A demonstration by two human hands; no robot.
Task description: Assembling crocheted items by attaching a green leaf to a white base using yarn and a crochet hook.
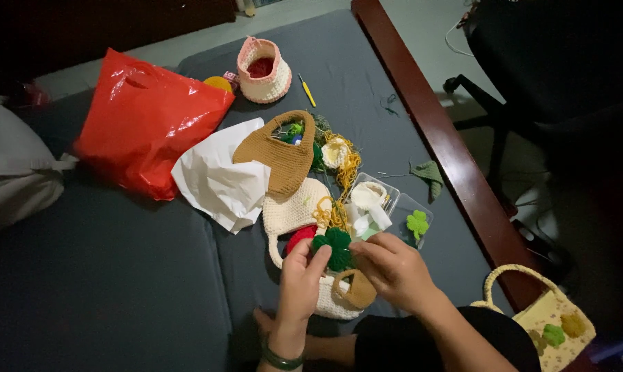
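Hands meet over a dark green crocheted clover: the left hand has its grip loosely closed on the clover's near edge, the right hand pinches its right side. Beneath sits a cream crocheted basket. Farther off lie a brown crocheted bag and a red plastic bag.

Head view, steeply down; close

A home room used for crochet: a dark grey mattress in a wooden bed frame, a black office chair beside it, small crocheted baskets and yarn scraps mid-mattress.
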